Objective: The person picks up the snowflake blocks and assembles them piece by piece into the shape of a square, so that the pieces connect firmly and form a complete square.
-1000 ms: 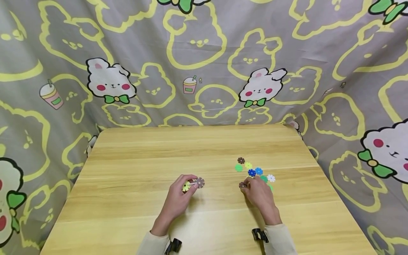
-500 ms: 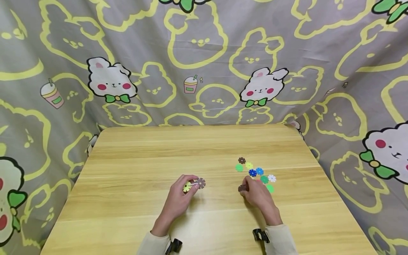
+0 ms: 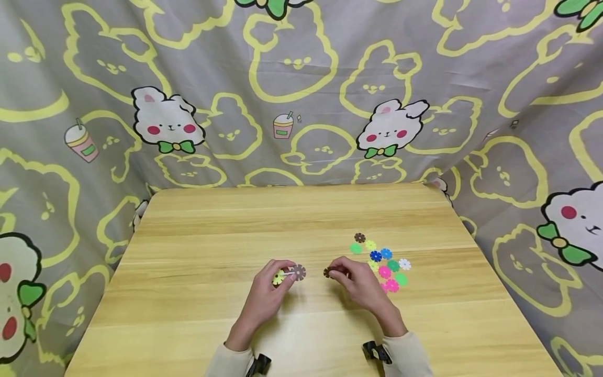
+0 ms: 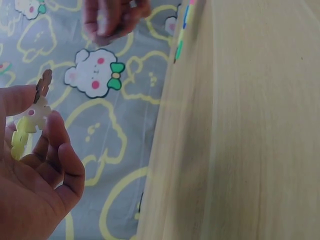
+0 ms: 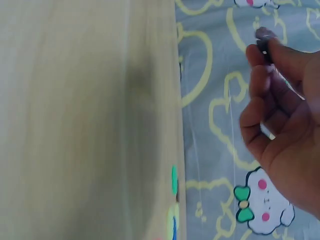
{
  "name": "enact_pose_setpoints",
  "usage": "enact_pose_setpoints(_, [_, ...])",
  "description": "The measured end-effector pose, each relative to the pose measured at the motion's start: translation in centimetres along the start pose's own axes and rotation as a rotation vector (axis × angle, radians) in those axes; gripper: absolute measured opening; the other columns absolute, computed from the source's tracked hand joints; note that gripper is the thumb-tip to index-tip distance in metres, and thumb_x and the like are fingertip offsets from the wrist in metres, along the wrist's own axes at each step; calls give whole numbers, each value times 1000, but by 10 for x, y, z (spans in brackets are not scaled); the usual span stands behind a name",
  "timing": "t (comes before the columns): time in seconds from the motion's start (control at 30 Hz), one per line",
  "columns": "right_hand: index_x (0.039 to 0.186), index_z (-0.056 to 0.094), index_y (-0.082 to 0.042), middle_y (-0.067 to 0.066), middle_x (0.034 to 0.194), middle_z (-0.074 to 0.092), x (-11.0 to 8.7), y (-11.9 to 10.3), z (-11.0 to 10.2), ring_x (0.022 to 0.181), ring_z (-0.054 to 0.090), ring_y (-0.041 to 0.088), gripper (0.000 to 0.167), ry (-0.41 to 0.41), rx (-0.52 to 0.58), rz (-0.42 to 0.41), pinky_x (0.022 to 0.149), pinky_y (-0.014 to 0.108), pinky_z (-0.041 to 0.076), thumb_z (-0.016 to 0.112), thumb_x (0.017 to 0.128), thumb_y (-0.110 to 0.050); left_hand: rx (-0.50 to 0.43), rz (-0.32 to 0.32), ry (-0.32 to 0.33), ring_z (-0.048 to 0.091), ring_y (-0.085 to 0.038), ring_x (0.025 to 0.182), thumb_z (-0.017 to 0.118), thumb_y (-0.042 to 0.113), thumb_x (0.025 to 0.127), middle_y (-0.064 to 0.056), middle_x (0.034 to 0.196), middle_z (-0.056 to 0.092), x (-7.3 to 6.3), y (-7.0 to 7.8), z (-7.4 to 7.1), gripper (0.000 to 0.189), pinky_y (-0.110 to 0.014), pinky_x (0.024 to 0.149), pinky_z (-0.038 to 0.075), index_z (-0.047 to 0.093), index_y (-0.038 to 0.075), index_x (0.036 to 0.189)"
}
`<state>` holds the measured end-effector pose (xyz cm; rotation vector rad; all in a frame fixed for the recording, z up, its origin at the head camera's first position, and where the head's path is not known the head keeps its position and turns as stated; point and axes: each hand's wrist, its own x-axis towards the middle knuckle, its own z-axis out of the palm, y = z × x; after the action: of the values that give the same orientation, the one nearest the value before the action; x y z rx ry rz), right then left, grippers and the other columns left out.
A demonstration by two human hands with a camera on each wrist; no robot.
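My left hand [image 3: 265,293] pinches a small chain of joined snowflake building discs above the table. The chain has a brown disc [image 3: 299,272] on its right end and a yellow disc [image 3: 278,278] on the left. Between them sits a white disc [image 4: 36,116], clearest in the left wrist view. To the right, my right hand [image 3: 366,288] holds a single dark brown disc [image 3: 327,272] between thumb and fingertips, partly covered by them. A short gap separates this disc from the chain.
Loose snowflake discs lie flat right of my right hand, among them a pink disc [image 3: 384,272], a dark blue disc [image 3: 375,256], a white disc [image 3: 404,264] and another brown disc [image 3: 360,237]. The wooden table [image 3: 226,220] meets a patterned curtain [image 3: 226,68] at its back edge.
My right hand has lifted the brown disc away from the loose pile and moved left toward my left hand, uncovering pink discs. The left hand has stayed nearly in place.
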<state>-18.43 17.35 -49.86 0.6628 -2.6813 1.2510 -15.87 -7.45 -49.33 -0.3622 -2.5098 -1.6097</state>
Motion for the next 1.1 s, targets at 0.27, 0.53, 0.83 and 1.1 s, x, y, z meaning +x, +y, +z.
enact_pose_setpoints(0.27, [96,62,-21,-7,80,69,7,-19,8,65,52,-2,4,-15,39,-107,56,19,45,62,94,-17,1,2,-2,58,-9,92,66,23,92,11,99,61,0,0,0,19,-21,69,50,66,25,111])
enact_pose_setpoints(0.53, [97,67,-23,-15,85,67,11,-30,12,67,51,1,5,9,10,-168,57,18,45,62,94,-22,-12,1,-16,56,-9,89,66,23,92,10,97,60,1,1,1,18,-21,65,50,67,26,110])
enact_pose_setpoints(0.83, [96,69,-23,-13,89,68,11,-31,13,68,52,-2,6,20,-11,-202,58,16,46,65,93,-22,-12,12,-22,57,-8,90,66,22,92,10,98,61,0,1,7,19,-21,66,50,67,24,111])
enact_pose_setpoints(1.1, [91,70,-15,-7,82,68,10,-30,17,65,53,-2,3,77,-34,-275,57,12,45,67,90,-14,-8,31,-22,63,-8,98,65,21,93,11,100,65,1,1,8,15,-27,84,51,70,18,107])
